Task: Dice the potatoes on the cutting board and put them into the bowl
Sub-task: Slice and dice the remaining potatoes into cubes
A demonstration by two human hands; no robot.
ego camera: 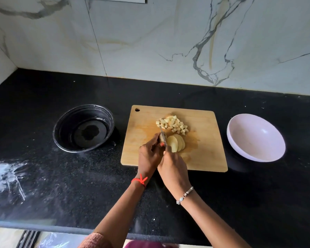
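Observation:
A wooden cutting board (204,144) lies on the black counter. A pile of diced potato (173,124) sits at its middle back. Just in front of it lie overlapping potato slices (176,142). My left hand (149,154) pinches the end piece of potato (162,137) at the left of the slices. My right hand (174,167) grips the handle of a knife (162,136), whose blade runs between the held piece and the slices. A pale pink bowl (256,138) stands to the right of the board, with nothing in it.
A black round container (83,128) with a little water stands left of the board. White powdery smears (5,176) mark the counter at the far left. A marble wall (150,42) backs the counter; the counter's front edge (61,228) is close to me.

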